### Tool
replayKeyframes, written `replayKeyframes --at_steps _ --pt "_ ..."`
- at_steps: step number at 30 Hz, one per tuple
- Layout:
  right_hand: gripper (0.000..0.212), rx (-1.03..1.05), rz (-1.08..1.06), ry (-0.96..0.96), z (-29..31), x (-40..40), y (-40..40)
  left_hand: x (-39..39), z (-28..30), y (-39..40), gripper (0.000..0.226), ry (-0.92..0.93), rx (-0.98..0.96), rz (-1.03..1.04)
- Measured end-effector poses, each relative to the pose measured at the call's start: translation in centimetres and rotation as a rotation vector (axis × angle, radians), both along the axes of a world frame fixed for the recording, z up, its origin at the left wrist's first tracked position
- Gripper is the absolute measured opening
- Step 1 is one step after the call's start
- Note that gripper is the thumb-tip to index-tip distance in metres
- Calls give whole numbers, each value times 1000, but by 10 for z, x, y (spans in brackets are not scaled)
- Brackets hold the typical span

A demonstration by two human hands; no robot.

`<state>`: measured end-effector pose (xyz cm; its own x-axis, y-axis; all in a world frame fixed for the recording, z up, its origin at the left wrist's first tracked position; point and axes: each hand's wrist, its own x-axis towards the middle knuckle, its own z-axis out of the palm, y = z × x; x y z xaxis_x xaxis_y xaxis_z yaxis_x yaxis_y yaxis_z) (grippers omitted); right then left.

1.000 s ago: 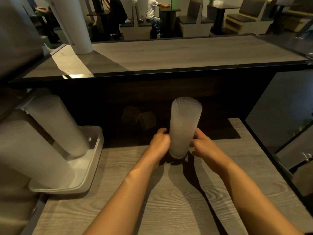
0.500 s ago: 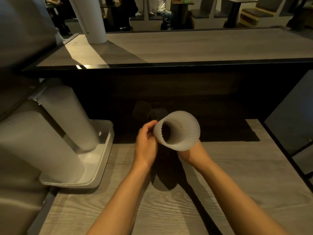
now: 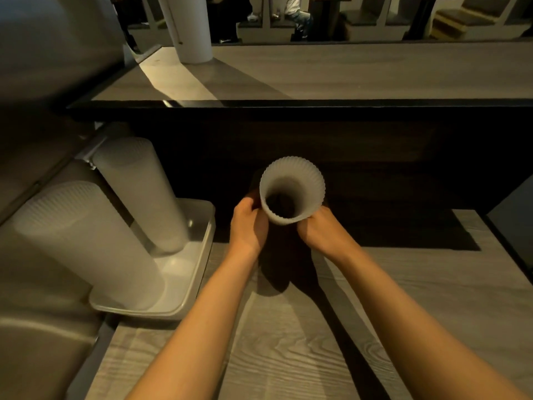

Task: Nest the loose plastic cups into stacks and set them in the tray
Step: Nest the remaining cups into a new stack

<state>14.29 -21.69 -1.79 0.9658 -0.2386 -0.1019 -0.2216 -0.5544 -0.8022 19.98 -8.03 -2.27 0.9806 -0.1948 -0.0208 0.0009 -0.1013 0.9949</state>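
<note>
A stack of ribbed frosted plastic cups (image 3: pixel 300 180) is held above the wooden counter, its open mouth turned up toward me. My left hand (image 3: pixel 249 223) grips its left side and my right hand (image 3: pixel 323 230) grips it from the right and below. Most of the stack's length is hidden behind its rim and my hands. At the left, a grey tray (image 3: pixel 199 272) holds two tall stacks of the same cups, upside down: one near (image 3: pixel 83 243), one farther back (image 3: pixel 141 192).
A raised dark counter (image 3: pixel 317 79) runs across behind the work surface, with a white pillar (image 3: pixel 187 27) standing on it. The wooden counter (image 3: pixel 302 327) spreads below my arms. Seated people and tables show in the far background.
The cup stack stood upside down on the counter a second ago. Both hands lifted and tipped it, so its open mouth now faces me. My view has tilted down.
</note>
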Motion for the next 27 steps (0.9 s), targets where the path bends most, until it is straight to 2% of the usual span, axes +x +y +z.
replayKeyframes --at_steps 5,11,19,23,27 --pt "33 -2 -33 59 5 -7 -12 3 0 -13 11 21 39 -46" --pt "18 72 -27 33 16 -19 -26 0 -1 -30 13 43 25 -112" --pt "20 158 -68 66 3 -16 -46 7 -6 -45 33 164 27 -179" --pt "29 184 -109 80 -7 -14 -52 11 -9 -47 40 140 89 -238" --pt "18 178 -113 32 -15 -12 -56 11 -12 -49 36 141 130 -248"
